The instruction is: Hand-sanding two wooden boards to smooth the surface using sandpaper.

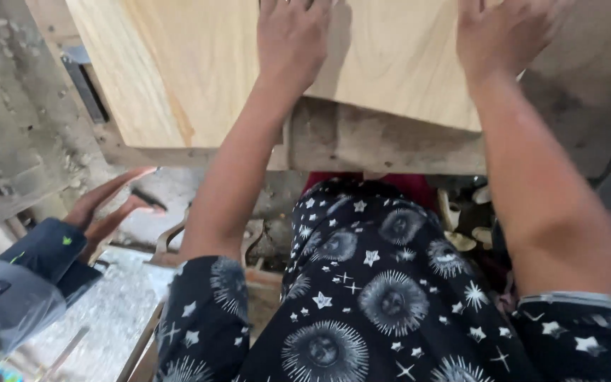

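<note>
Both of the person's hands lie palm-down on a pale plywood sheet (199, 71) that fills the top of the view. The left hand (293, 39) rests flat near the middle of the sheet, its fingers held close together and pointing away, the tips cut off by the upper edge of the picture. The right hand (503, 32) presses on the sheet farther to the right, close to its corner; it is blurred, the fingers look slightly spread, and they too run out of view.

The sheet is light yellowish wood with long, soft grain lines and a darker brown streak near its left lower part. Its surface looks smooth and bare. It lies on a rough, grey-stained wooden desk (383, 141), whose worn front edge shows below the sheet's near edge.

Below, the person's dark shirt (376, 290) with white stars and sunbursts fills the foreground. At the left, another person's hand (111, 205) in a dark blue sleeve (44, 255) reaches in, fingers extended, well apart from the sheet.
</note>
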